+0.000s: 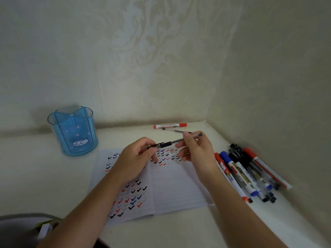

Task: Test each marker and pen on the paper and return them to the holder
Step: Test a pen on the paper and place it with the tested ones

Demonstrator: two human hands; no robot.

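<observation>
The white tabletop [44, 167] carries a round translucent blue plastic holder [73, 133] at back left, lined white paper [179, 185] with coloured ticks in the middle, a red-capped white marker [170, 125] just beside a thin clear pen [172, 130] at the back, and a heap of markers and pens [250, 172] at right.

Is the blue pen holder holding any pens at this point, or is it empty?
Empty. The translucent blue plastic pen holder stands upright, and nothing shows through its walls or above its rim.

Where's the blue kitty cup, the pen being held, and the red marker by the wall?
Blue kitty cup [71, 133]: head view, on its front wall.
Held pen [173, 141]: head view, on its clear barrel.
Red marker [170, 125]: head view, on its white middle.
</observation>
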